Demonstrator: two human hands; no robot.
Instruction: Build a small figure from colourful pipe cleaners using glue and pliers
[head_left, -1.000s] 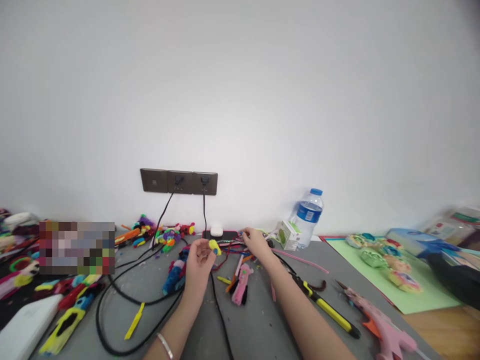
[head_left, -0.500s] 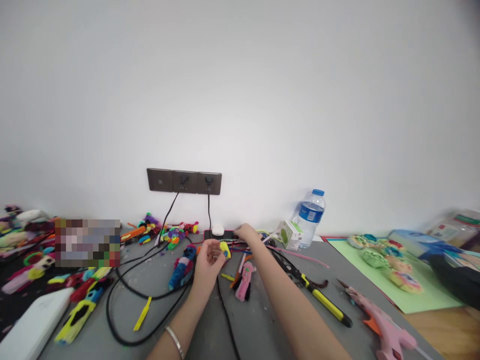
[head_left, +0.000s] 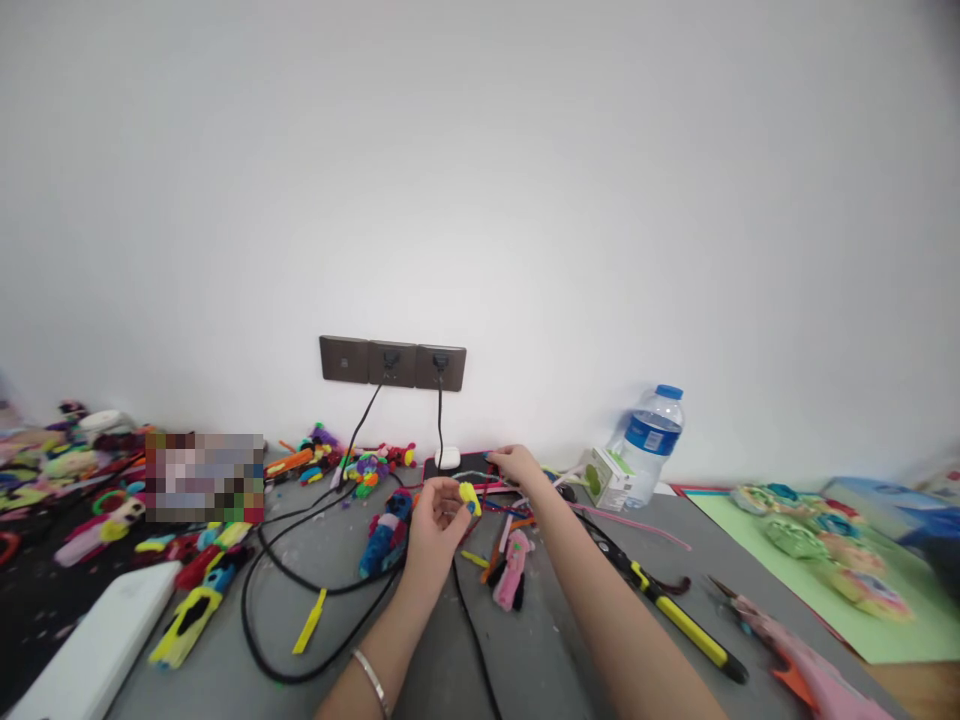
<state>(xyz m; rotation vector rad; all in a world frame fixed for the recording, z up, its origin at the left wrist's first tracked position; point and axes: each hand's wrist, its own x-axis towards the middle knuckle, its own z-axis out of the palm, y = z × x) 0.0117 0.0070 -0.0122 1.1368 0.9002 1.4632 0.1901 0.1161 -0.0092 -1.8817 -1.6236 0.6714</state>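
Observation:
My left hand (head_left: 437,520), a silver bangle on its wrist, pinches a small fuzzy yellow piece of pipe cleaner (head_left: 469,496) with a bit of blue at its lower end. Farther back, near the wall, my right hand (head_left: 517,463) reaches to the right end of a flat dark object (head_left: 472,464) that looks like a phone. Its fingers are drawn together there, and what they hold, if anything, is too small to tell. Between my forearms lies a pink pipe-cleaner figure (head_left: 513,570). A blue pipe-cleaner figure (head_left: 386,540) lies left of my left hand.
Black cables (head_left: 262,650) loop across the grey table. On the right are yellow-handled pliers (head_left: 686,625), a pink glue gun (head_left: 814,670), a water bottle (head_left: 654,445) and a small box (head_left: 611,478). A white earphone case (head_left: 448,458) sits by the wall.
The view has turned slightly left, so everything sits farther right. My left hand still pinches the yellow piece, and my right hand stays at the dark object's right end.

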